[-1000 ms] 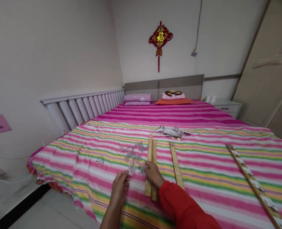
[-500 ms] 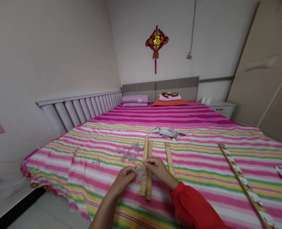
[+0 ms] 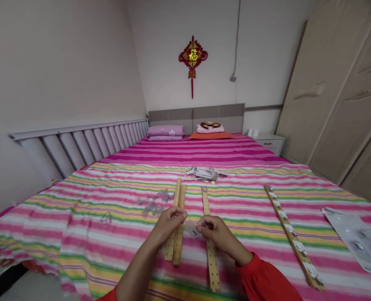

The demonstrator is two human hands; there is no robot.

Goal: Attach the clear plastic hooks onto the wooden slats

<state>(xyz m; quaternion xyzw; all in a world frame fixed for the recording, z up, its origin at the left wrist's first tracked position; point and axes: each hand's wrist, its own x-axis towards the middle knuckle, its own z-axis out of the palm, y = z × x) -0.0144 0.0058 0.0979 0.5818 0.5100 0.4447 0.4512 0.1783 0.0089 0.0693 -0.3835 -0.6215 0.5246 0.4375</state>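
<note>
Between my hands is a small clear plastic bag [image 3: 190, 228] with a bit of shiny metal at its right end. My left hand [image 3: 168, 223] is closed in a pinch at the bag's upper left. From the right, my right hand [image 3: 218, 234] pinches the bag's metal end. Beneath my left hand lie two perforated wooden strips [image 3: 178, 246], side by side. A third perforated strip [image 3: 213, 267] runs under my right hand. Several small clear bags [image 3: 154, 207] of metal parts lie left of the strips.
A wooden strip with several white round pieces [image 3: 290, 234] lies to the right, beside a clear packet [image 3: 357, 242] of metal parts. Farther back is a larger plastic package [image 3: 206, 173]. Tangled thin wire [image 3: 105, 218] rests on the striped sheet at left.
The view has turned right, bringing the clear packet further in. My hands have moved right relative to the strips, carrying the small bag from over the paired strips to the gap before the third.
</note>
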